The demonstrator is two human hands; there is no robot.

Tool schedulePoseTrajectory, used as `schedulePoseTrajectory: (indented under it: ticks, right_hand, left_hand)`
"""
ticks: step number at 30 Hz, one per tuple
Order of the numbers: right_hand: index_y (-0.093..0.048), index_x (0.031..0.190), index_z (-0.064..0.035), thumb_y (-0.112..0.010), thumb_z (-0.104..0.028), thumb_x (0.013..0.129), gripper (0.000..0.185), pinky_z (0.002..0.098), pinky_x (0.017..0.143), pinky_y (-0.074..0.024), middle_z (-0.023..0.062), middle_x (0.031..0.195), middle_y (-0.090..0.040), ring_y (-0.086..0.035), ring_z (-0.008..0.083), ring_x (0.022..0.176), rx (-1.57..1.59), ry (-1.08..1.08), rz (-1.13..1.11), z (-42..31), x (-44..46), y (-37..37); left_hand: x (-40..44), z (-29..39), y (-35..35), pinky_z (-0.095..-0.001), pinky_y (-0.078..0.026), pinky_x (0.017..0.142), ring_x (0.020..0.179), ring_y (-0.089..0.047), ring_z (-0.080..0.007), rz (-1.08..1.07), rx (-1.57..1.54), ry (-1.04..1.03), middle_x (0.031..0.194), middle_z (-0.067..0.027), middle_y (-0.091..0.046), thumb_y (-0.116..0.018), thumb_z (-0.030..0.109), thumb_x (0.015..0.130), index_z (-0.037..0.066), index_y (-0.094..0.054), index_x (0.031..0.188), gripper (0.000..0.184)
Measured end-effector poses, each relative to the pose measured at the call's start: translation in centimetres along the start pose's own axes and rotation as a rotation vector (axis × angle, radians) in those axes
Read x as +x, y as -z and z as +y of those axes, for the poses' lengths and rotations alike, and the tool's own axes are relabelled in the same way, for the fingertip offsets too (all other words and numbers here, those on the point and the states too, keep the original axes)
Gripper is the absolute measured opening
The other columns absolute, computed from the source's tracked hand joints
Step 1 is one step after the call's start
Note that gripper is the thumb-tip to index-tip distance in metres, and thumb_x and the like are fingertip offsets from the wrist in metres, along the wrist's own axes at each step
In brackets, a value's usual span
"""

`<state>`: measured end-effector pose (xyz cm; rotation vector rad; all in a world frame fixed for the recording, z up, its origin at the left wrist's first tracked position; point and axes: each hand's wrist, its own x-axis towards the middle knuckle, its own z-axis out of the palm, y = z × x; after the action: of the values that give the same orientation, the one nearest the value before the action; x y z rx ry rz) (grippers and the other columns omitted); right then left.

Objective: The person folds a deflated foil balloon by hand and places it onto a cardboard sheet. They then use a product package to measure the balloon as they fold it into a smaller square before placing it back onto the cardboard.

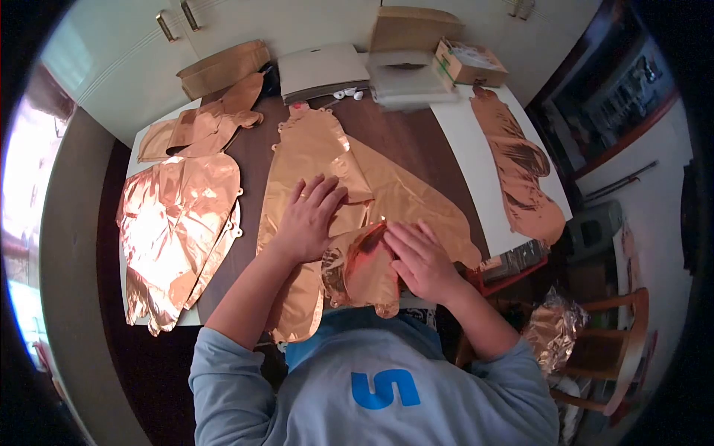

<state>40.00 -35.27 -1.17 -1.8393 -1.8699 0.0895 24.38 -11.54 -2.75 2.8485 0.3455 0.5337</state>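
Note:
Copper-coloured foil sheets lie flat across the middle of the dark table, overlapping one another. My left hand rests on the foil with its fingers spread and pointing away from me. To its right, my right hand lies on a folded, shiny foil piece, its fingers extended and slightly apart. That piece is bunched near the table's front edge, with its lower end close to my shirt. Whatever is under my palms is hidden.
More foil pieces lie at the left and right. Along the back stand a white box, brown cardboard, clear plastic bags and a small carton. A wooden chair holding crumpled foil is at the right.

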Motion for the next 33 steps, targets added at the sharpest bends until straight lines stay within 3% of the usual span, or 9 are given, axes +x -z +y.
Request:
schedulePoseTrajectory:
  ticks: [9,18,24,25,33]
  right_hand:
    - [-0.049,0.139,-0.0042,-0.063,-0.021,0.091,0.053,0.0538,0.118,-0.0236,0.0156,0.150,-0.043,-0.041,0.0306,0.140,-0.048,0.042,-0.119,-0.4,0.4,-0.2]
    - [-0.044,0.143,0.0011,-0.076,-0.045,0.078,0.086,0.0563,0.117,-0.0239,0.0216,0.148,-0.044,-0.040,0.0362,0.140,0.071,0.082,-0.158,-1.4,-1.3,2.2]
    - [-0.046,0.140,0.0035,-0.075,-0.035,0.076,0.080,0.0552,0.118,-0.0239,0.0225,0.147,-0.044,-0.039,0.0386,0.140,0.006,0.020,-0.053,-3.3,-2.8,-0.5]
    - [-0.049,0.137,0.0040,-0.072,-0.027,0.079,0.070,0.0547,0.117,-0.0252,0.0226,0.145,-0.046,-0.042,0.0381,0.138,-0.019,0.023,-0.050,-3.5,-2.7,-0.4]
    - [-0.062,0.125,-0.0002,-0.060,-0.010,0.086,0.040,0.0508,0.114,-0.0344,0.0167,0.137,-0.057,-0.052,0.0320,0.131,-0.176,0.104,0.047,-3.5,-2.9,-1.0]
  left_hand:
    - [0.0,0.0,-0.2,-0.0584,-0.028,0.113,0.135,-0.042,-0.0398,0.029,-0.016,-0.009,0.142,-0.0154,-0.048,-0.063,0.057,0.082,0.008,-0.053,0.132,0.070]
    - [0.0,0.3,0.2,-0.0581,-0.028,0.113,0.136,-0.042,-0.0399,0.029,-0.027,0.005,0.141,-0.0157,-0.049,-0.064,0.062,0.081,0.009,-0.053,0.131,0.074]
    - [0.0,0.4,0.2,-0.0579,-0.028,0.113,0.135,-0.043,-0.0398,0.020,-0.009,0.009,0.141,-0.0156,-0.049,-0.064,0.066,0.079,0.009,-0.053,0.131,0.078]
    - [0.0,0.3,0.1,-0.0578,-0.028,0.113,0.135,-0.043,-0.0398,0.024,-0.005,0.006,0.141,-0.0155,-0.049,-0.064,0.066,0.079,0.009,-0.053,0.131,0.078]
    - [0.2,0.6,0.6,-0.0574,-0.029,0.112,0.136,-0.041,-0.0391,0.006,-0.002,-0.001,0.140,-0.0153,-0.050,-0.071,0.057,0.075,0.008,-0.052,0.133,0.078]
